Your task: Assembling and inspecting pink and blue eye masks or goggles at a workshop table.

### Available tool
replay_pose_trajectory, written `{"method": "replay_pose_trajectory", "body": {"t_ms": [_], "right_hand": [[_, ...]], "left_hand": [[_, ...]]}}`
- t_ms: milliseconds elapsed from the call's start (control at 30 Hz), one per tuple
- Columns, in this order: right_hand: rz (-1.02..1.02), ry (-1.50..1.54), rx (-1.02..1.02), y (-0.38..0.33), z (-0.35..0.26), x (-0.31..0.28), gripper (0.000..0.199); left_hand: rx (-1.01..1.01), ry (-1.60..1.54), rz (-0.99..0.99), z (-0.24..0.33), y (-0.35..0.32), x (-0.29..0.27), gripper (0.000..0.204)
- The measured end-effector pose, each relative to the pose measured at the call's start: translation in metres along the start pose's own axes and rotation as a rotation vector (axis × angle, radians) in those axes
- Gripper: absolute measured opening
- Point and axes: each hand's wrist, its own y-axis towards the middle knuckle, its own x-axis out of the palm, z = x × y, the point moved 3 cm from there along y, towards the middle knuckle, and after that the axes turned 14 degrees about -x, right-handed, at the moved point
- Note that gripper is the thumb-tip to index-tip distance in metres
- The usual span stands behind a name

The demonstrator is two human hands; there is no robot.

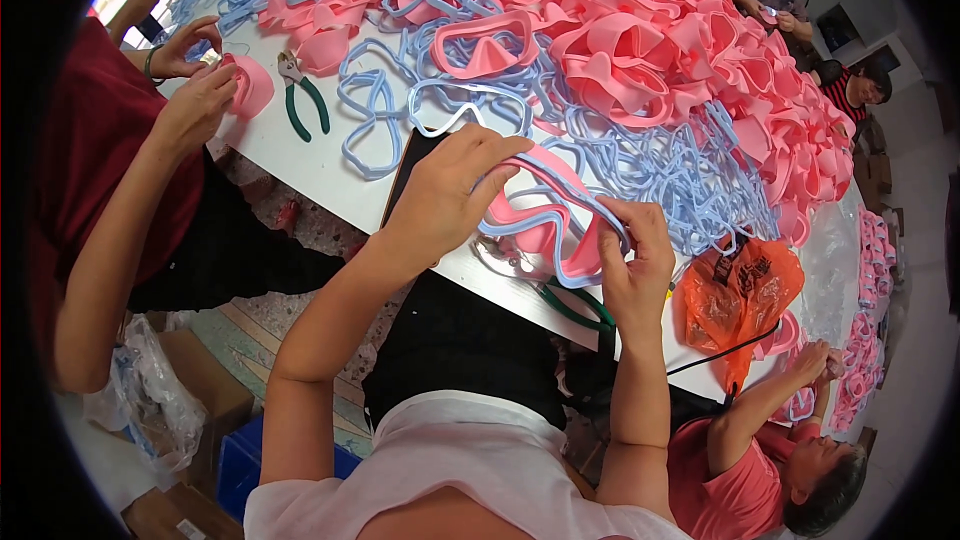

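Above the table's near edge I hold a pink diving-mask skirt [535,237] with a light blue frame [577,281] along its rim. My left hand [450,185] pinches its upper left edge between thumb and fingers. On the right end, my right hand [638,258] is closed, with the thumb on the near side. Beyond my left hand, a pale mask frame [465,88] lies on the table among loose blue frames [690,185]. Green-handled pliers [585,312] lie just below the held piece, partly hidden by my right hand.
A big heap of pink skirts [630,55] covers the far table. More green-handled pliers [308,105] lie left, near a co-worker's hands holding a pink piece [252,88]. An orange plastic bag [740,290] sits right, near another co-worker's arms. A blue crate [238,465] stands below left.
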Motion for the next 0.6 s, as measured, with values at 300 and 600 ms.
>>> {"method": "replay_pose_trajectory", "body": {"t_ms": [300, 600], "right_hand": [[0.048, 0.285, 0.155, -0.009, 0.006, 0.004, 0.028], [0.169, 0.863, 0.474, -0.010, 0.005, 0.004, 0.045]], "left_hand": [[-0.071, -0.011, -0.018, 0.002, -0.004, -0.003, 0.030], [-0.069, -0.073, 0.068, 0.004, -0.010, 0.000, 0.023]]}}
